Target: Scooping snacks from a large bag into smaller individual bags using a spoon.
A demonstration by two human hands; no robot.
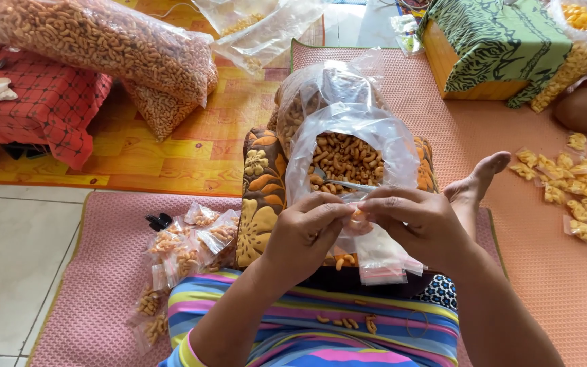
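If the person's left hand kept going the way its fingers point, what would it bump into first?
The left hand points right, toward the right hand; they already nearly touch around a small bag, so probably that bag, then those fingers.

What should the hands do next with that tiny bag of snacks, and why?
Probably press the small bag's top shut and lay it on the pile of filled little bags to the left. Both the left hand and right hand pinch its top together, a few curly snacks seem to be inside, and the big open bag sits just behind for the next scoop.
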